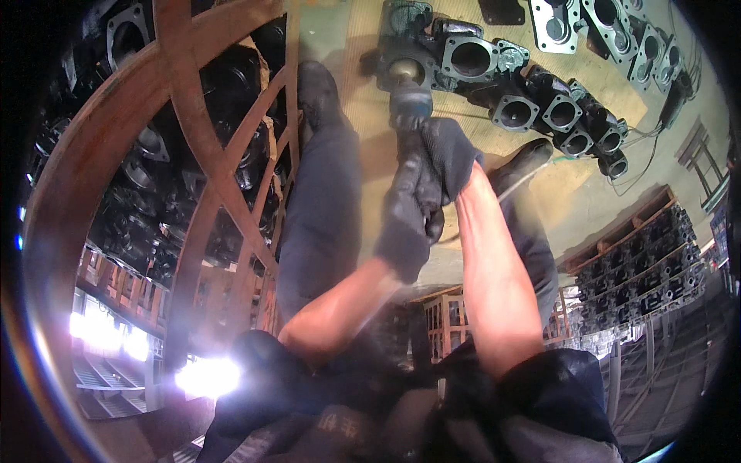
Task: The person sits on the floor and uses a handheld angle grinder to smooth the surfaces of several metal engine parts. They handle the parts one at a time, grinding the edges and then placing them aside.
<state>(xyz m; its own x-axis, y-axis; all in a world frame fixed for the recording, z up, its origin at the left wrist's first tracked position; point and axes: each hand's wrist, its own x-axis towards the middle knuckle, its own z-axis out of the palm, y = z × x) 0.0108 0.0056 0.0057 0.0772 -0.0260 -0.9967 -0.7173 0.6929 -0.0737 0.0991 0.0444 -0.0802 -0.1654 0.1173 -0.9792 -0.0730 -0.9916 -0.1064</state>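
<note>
Both my hands wear dark knit gloves and grip a handheld power grinder (pixel 411 104) with a bluish front housing. My left hand (pixel 405 224) is closed around its rear body, blurred. Ahead of it, my right hand (pixel 449 154) wraps the tool close behind its head. A round brass-coloured end (pixel 404 71) of the tool meets a dark metal casting (pixel 384 68); motion blur hides the exact contact. Right beside it stands another casting with a square flange and round bore (pixel 471 59). Fingers and gloves cover most of the tool's body.
Several black castings (pixel 562 113) stand in a curved row on a tan board (pixel 509 15). Lighter flanged castings (pixel 554 27) lie at the far right. A brown slatted crate (pixel 177 73) full of castings rises close on my left. A pale cable (pixel 532 176) crosses by my right foot.
</note>
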